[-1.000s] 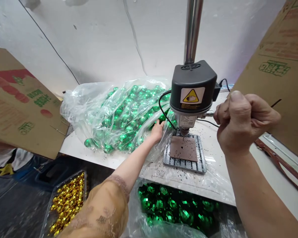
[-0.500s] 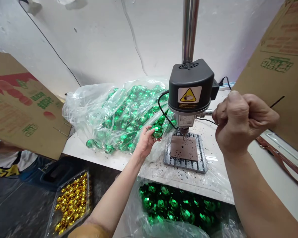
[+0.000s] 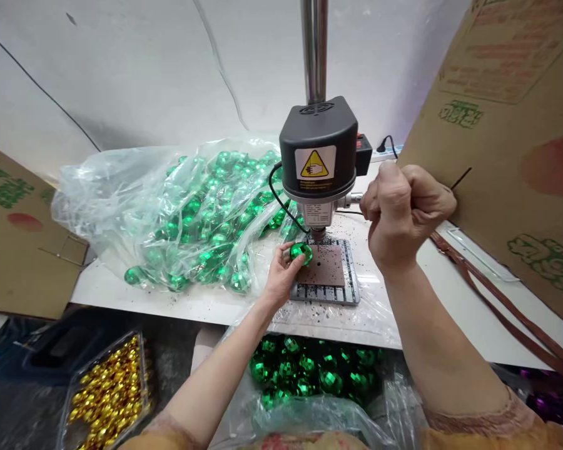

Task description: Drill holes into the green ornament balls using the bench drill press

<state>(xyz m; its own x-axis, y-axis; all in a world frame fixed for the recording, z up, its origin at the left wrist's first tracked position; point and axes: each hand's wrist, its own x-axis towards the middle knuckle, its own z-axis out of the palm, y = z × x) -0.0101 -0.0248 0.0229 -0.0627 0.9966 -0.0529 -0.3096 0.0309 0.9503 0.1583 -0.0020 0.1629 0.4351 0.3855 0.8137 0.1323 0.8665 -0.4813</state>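
Between the thumb and fingers of my left hand (image 3: pixel 284 273) is a shiny green faceted ball (image 3: pixel 301 252). It is held over the left part of a brown board (image 3: pixel 331 269), which has a dark hole and lies on the slotted metal base (image 3: pixel 351 290) of a small drill press (image 3: pixel 319 150). Dark shavings are scattered around the base. My right hand (image 3: pixel 403 215) is closed in a fist at the drill press's right side, around its feed lever; most of the lever is hidden by the fingers.
A clear plastic bag (image 3: pixel 107 194) of green balls lies left of the press. Below the table edge sits another bag with green balls (image 3: pixel 309 369). A tub of gold balls (image 3: pixel 107 387) stands at lower left. Cardboard boxes flank both sides; a brown strap (image 3: pixel 497 300) lies at right.
My left hand has brought the green ball from beside the bag rightward to the board's left part. My right hand keeps its grip on the lever. The whole view has shifted.
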